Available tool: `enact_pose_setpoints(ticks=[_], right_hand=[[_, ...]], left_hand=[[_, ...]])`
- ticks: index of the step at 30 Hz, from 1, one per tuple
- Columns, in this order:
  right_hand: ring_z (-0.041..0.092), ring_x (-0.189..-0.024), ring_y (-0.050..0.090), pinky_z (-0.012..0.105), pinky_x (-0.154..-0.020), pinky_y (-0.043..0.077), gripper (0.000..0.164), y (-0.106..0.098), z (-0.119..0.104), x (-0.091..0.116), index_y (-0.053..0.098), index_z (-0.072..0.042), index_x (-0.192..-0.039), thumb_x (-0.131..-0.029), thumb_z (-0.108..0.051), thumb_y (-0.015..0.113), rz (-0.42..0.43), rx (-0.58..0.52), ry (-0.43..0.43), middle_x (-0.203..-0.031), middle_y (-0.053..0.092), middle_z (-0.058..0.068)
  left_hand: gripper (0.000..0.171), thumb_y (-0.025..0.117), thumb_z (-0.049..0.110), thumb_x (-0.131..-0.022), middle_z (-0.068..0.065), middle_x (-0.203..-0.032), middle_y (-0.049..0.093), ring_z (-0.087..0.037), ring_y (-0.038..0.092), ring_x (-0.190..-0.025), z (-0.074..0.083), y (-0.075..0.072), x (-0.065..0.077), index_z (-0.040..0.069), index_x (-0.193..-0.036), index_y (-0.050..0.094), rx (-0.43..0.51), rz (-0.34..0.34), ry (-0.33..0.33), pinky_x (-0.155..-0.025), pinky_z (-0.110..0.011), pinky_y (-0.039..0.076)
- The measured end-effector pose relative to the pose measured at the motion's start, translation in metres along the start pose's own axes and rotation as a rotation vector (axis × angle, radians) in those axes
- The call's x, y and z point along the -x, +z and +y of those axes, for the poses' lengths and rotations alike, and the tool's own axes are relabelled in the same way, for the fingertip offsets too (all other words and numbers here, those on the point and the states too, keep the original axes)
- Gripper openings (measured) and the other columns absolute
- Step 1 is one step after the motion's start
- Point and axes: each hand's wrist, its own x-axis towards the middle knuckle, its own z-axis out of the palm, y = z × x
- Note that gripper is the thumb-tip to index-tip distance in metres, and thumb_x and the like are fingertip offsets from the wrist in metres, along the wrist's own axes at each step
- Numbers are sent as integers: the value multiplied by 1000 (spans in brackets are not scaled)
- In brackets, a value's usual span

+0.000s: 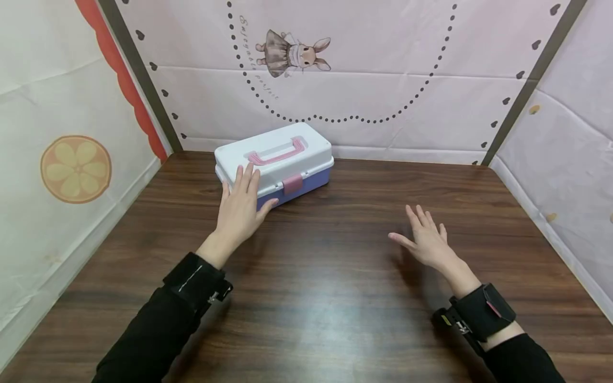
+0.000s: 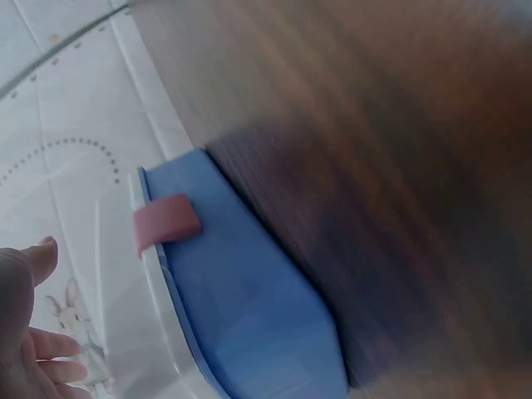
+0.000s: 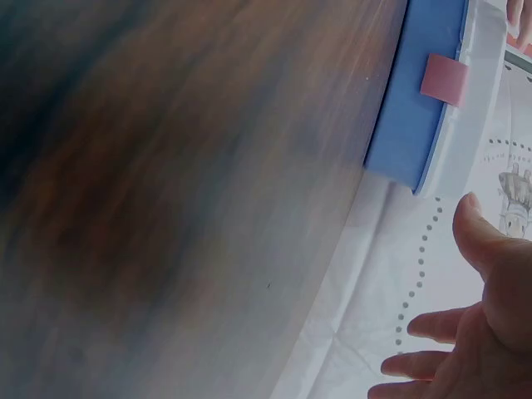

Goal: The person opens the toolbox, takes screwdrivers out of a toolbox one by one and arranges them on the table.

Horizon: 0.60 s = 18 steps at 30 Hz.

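A plastic storage box [image 1: 273, 159] with a white lid, blue-purple base, pink carrying handle [image 1: 278, 153] and pink latch [image 1: 293, 184] stands closed at the back left of the table. My left hand [image 1: 239, 210] is at its near left corner, fingers straight and pointing toward the lid; whether it touches the lid I cannot tell. Well to the right of the box, my right hand [image 1: 428, 242] hovers over the table with its fingers spread and nothing in them. The right wrist view shows the box's latch side [image 3: 428, 108] beyond my right thumb.
The dark wooden table [image 1: 335, 276] reaches back to a white cloth wall [image 1: 383, 96] printed with a rabbit and dotted lines. More cloth hangs at the left [image 1: 72, 255] and right [image 1: 565, 159] sides. Black straps [image 1: 196, 282] go round both wrists.
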Motion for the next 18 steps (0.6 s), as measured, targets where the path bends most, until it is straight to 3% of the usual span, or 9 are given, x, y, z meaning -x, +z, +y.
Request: enact_pose_setpoints(ticks=[8,15,18], right_hand=[[43,-129,1,63,-95,1,84,6,-8,-3,8,-3,-142,-85,-53,46,5,-21,-8,-143,2,26],[41,-129,2,62,-96,2,85,9,-16,-5,9,-3,-142,-85,-53,46,2,-43,-16,-143,3,26],[42,-129,3,62,-96,3,85,10,-17,-6,9,-3,-142,-84,-53,47,1,-49,-17,-143,3,26]], left_hand=[[69,53,39,-86,-19,-141,23,-33,14,-130,-5,4,-31,-4,-134,29,-50,-17,-10,-100,-57,8],[62,54,34,-87,-22,-135,34,-34,23,-127,-4,10,-42,-5,-131,35,-42,-69,-11,-100,-57,12],[55,56,26,-87,-22,-129,39,-34,28,-124,-2,12,-45,-6,-129,38,-32,-62,-5,-100,-55,16]])
